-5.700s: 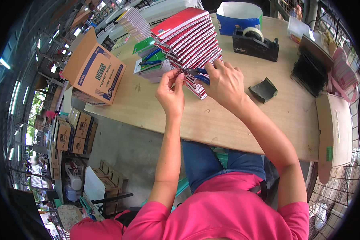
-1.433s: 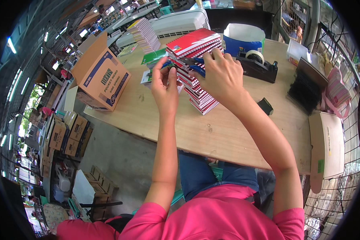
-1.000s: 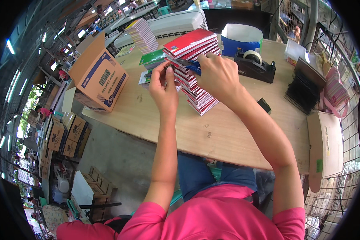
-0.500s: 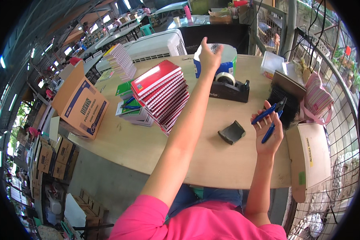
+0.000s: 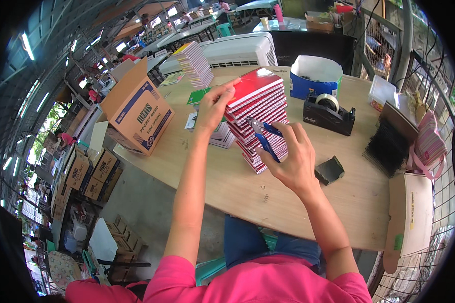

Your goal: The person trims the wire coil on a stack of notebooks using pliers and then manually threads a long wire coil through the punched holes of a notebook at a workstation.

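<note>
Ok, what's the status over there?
Left hand at top of red notebook stack. Right hand holding blue-handled pliers near spiral edges. Tape dispenser to the right.

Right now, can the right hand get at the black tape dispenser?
Probably yes: nothing visible stands between the right hand and the tape dispenser. The hand holds blue-handled pliers, though, so it may need to put those down first.

Tall stack of closed red spiral-bound notebooks, one top corner by the left fingers, blue-handled pliers in the right fingers, handles spread, metal nose toward the stack.
</note>
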Tool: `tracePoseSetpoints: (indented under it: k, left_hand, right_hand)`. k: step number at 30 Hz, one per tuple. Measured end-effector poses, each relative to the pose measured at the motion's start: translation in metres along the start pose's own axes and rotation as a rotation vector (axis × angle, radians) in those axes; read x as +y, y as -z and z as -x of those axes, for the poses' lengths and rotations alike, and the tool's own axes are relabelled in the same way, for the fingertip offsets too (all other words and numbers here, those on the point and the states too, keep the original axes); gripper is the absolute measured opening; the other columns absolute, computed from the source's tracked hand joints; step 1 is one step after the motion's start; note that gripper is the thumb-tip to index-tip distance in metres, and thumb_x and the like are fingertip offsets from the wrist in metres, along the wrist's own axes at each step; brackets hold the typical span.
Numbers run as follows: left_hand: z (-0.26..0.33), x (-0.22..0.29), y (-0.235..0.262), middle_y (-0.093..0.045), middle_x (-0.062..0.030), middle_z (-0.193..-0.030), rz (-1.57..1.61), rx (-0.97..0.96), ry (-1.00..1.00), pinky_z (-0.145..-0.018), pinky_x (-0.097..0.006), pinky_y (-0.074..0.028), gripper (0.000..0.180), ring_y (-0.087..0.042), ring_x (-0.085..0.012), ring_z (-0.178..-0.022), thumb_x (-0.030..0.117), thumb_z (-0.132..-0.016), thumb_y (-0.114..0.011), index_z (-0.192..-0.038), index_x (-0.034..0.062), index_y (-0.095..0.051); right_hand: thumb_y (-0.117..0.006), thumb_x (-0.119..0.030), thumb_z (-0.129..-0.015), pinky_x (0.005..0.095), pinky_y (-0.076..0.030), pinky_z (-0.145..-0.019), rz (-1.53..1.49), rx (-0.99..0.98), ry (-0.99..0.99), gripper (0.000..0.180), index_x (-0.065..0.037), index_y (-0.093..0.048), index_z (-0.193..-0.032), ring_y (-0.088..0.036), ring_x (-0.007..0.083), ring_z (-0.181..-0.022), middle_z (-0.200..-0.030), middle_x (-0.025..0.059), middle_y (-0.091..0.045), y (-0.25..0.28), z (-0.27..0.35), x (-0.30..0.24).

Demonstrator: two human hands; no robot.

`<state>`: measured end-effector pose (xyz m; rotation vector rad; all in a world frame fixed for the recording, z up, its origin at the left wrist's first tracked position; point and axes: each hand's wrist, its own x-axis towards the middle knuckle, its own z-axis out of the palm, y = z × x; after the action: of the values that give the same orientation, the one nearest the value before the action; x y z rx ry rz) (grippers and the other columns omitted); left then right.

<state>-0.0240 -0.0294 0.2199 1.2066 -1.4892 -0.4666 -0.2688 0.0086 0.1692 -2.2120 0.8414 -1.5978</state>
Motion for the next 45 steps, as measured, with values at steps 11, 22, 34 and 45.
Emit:
tracePoseSetpoints:
  k: [11, 22, 34, 45]
  left_hand:
    - [0.012, 0.000, -0.008, -0.065, -0.0079, -0.104, -0.036, 0.133, -0.004, -0.082, -0.025, -0.048, 0.034, -0.062, -0.0136, -0.092, 0.023, -0.094, -0.064, -0.124, 0.0074, -0.072]
    - [0.011, -0.005, -0.006, -0.061, -0.0063, -0.111, -0.011, 0.102, -0.026, -0.080, -0.024, -0.048, 0.035, -0.061, -0.0105, -0.090, 0.021, -0.096, -0.062, -0.126, 0.0051, -0.070]
    - [0.010, -0.009, -0.007, -0.061, -0.0047, -0.108, 0.055, 0.084, -0.001, -0.079, -0.024, -0.047, 0.035, -0.059, -0.0093, -0.088, 0.020, -0.097, -0.061, -0.128, 0.0038, -0.069]
    - [0.013, -0.011, -0.004, -0.062, -0.0041, -0.107, 0.070, 0.083, -0.022, -0.079, -0.023, -0.047, 0.035, -0.058, -0.0082, -0.087, 0.019, -0.098, -0.061, -0.128, 0.0032, -0.069]
  right_hand:
    - [-0.083, -0.023, -0.071, 0.0429, -0.048, -0.076, 0.138, 0.059, 0.090, 0.050, -0.007, -0.062, -0.113, -0.059, 0.0308, -0.091, -0.098, 0.0115, -0.057, -0.029, 0.001, -0.009]
    - [-0.076, -0.019, -0.082, 0.0354, -0.049, -0.065, -0.434, -0.081, -0.283, 0.034, -0.001, -0.064, -0.108, -0.063, 0.0242, -0.079, -0.091, 0.0145, -0.062, -0.026, 0.002, -0.001]
    - [-0.081, -0.016, -0.074, 0.0405, -0.048, -0.074, -0.078, 0.076, 0.039, 0.044, -0.004, -0.062, -0.112, -0.059, 0.0300, -0.087, -0.096, 0.0123, -0.058, -0.048, 0.015, 0.016]
    - [-0.080, -0.021, -0.077, 0.0434, -0.047, -0.084, -0.195, -0.019, -0.111, 0.046, -0.003, -0.061, -0.115, -0.058, 0.0315, -0.097, -0.101, 0.0142, -0.059, -0.040, 0.022, 0.011]
